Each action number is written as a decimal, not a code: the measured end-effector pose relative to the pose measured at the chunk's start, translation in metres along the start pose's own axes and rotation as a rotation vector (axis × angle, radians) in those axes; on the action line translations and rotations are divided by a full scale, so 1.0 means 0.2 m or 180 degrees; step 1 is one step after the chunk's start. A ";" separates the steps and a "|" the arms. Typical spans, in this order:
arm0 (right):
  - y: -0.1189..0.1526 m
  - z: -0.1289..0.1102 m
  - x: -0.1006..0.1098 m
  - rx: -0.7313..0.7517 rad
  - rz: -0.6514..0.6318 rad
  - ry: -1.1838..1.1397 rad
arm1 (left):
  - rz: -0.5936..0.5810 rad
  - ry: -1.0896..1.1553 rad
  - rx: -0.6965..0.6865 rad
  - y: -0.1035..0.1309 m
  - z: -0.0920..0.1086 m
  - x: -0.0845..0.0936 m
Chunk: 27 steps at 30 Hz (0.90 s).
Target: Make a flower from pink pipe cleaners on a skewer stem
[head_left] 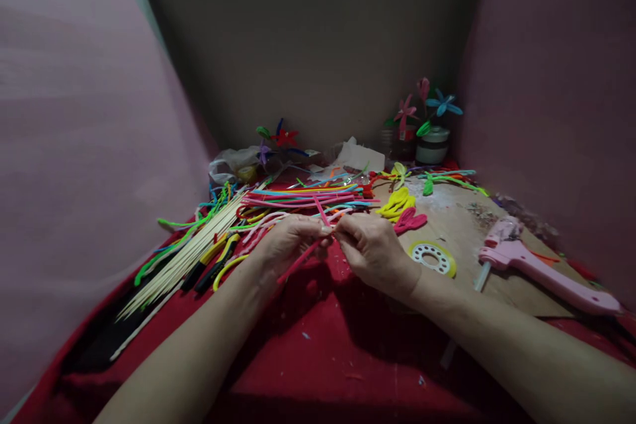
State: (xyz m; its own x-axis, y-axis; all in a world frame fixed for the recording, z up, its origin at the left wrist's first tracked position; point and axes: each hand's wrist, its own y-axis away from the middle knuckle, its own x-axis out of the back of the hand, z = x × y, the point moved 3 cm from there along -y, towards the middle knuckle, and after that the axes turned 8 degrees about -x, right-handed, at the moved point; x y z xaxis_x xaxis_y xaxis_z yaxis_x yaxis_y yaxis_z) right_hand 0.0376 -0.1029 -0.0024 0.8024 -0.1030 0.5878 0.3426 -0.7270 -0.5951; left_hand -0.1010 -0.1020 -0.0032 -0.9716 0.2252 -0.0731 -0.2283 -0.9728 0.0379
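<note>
Above the red cloth, my two hands meet fingertip to fingertip around a pink pipe cleaner (301,261). My left hand (293,238) pinches it between thumb and fingers; one end sticks up past the fingertips and another slants down toward the wrist. My right hand (370,248) is closed, its thumb and forefinger gripping the same pipe cleaner where the hands come together. That spot is mostly covered by the fingers. Beyond the hands lies a pile of colored pipe cleaners (298,197). Just right of my right hand are a looped pink piece (411,220) and looped yellow pieces (396,204).
Wooden sticks (191,252) and yellow-black pliers (218,262) lie at left. On a brown board (527,295) at right rest a tape roll (432,258) and a pink glue gun (541,265). Pipe-cleaner flowers (443,103) stand at the back near a jar (432,146).
</note>
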 end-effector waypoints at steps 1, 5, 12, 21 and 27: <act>0.00 0.00 0.00 0.0115 0.0086 0.0059 | -0.0024 0.0268 0.0131 0.00 -0.01 0.00; 0.00 0.01 0.01 -0.0030 0.0063 -0.0307 | -0.0026 0.0233 -0.0106 -0.01 0.00 0.00; -0.05 0.05 -0.01 -0.1182 -0.0680 -0.2326 | 0.0276 -0.1028 -0.1658 0.03 0.12 0.04; -0.05 0.03 0.00 -0.0997 -0.0715 -0.1965 | 0.0050 -0.2365 -0.2335 0.07 0.18 0.01; -0.01 -0.01 0.00 0.0108 -0.0021 -0.0292 | -0.0193 -0.1292 -0.0915 0.02 0.07 0.01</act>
State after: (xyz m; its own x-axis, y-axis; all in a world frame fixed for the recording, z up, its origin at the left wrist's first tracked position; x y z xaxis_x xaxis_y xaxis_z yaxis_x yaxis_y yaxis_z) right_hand 0.0371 -0.1034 -0.0003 0.8409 -0.0345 0.5400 0.3631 -0.7039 -0.6104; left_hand -0.1049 -0.1044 0.0098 -0.9161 0.2287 0.3292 -0.3141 -0.9199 -0.2348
